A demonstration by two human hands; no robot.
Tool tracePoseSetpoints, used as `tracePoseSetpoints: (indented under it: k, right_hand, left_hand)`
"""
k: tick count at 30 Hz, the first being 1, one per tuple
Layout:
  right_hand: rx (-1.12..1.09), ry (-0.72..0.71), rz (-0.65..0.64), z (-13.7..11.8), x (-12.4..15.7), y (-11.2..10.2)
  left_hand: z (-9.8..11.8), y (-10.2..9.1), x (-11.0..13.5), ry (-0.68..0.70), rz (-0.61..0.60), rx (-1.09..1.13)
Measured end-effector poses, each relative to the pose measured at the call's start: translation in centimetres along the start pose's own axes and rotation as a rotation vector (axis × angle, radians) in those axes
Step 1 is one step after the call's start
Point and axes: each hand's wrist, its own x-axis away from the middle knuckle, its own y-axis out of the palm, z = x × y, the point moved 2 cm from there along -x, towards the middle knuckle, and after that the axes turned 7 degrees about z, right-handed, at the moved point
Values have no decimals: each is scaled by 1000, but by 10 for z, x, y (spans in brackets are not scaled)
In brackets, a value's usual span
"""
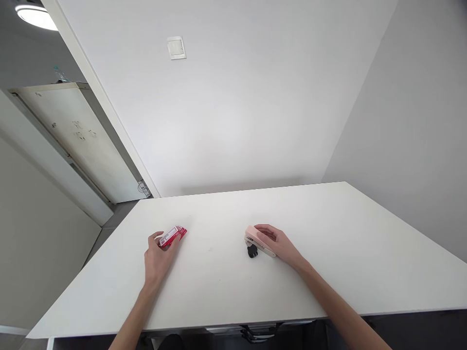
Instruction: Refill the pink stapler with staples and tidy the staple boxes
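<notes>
Pale walls (248, 107) rose beyond both hands, meeting in a corner farther off on the right-hand side. White and broad, the table (215, 291) spread beneath the hands and well out to either side of them. Past the left hand, out through a doorway on that side, stood a whitish cabinet (80, 131) with dark marks on its front, and higher up a lit lamp (36, 17) glowed. The left hand (157, 257) and the right hand (282, 245) were well apart over the tabletop. Closed around a pink stapler (251, 232) with a pale base, the right hand had its thumb along the top and its fingers over the far side. The left hand pinched a red and white box (170, 236) between thumb and fingers, tilted; whether it touched the table could not be told. Smallest was a key with a black head (252, 251), lying just beside the stapler, on the near side of the right hand's fingertips.
</notes>
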Motion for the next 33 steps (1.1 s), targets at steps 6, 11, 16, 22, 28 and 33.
tracePoseSetpoints:
  k: [6,11,16,22,28,33]
  right_hand:
    - [14,-17,12,3,-1,-1]
    - [17,-22,14,3,0,0]
    - [10,-13,11,2,1,0]
    - [14,1,10,-1,2,1]
    - [13,-10,10,-1,3,0]
    - [13,-25,13,0,2,0]
  left_hand:
    - [-3,2,0,-48,15,-12]
    - [-3,-1,0,-63,45,32]
    - [-7,-2,0,-76,72,-4]
    - [-13,3,-5,38,128,-138]
    - [-10,10,-5,213,82,-207]
    - [-5,16,-6,222,-19,-225]
